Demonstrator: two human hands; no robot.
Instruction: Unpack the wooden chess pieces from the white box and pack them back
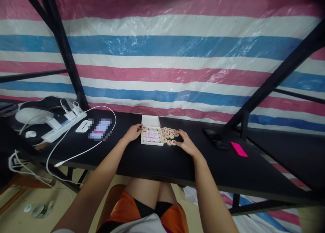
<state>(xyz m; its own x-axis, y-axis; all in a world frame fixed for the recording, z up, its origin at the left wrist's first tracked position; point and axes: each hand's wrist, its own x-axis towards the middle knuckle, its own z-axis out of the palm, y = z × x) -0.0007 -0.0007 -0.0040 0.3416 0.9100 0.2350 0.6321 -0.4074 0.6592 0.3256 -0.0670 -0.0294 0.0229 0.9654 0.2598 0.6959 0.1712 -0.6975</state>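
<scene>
A small white box (152, 135) with its lid up lies on the black table (142, 160), holding round wooden game pieces and pink-white paper. My left hand (132, 132) rests against the box's left side, fingers curled on its edge. Several round wooden pieces (169, 134) with red marks lie in a cluster just right of the box. My right hand (186, 142) lies over the right edge of that cluster, fingers spread and touching the pieces.
A white power strip (63, 124) with chargers and cables, a white device (83, 126) and a phone (101, 129) lie at the left. A dark phone (215, 138) and a pink object (239, 149) sit at the right. Black frame bars rise on both sides.
</scene>
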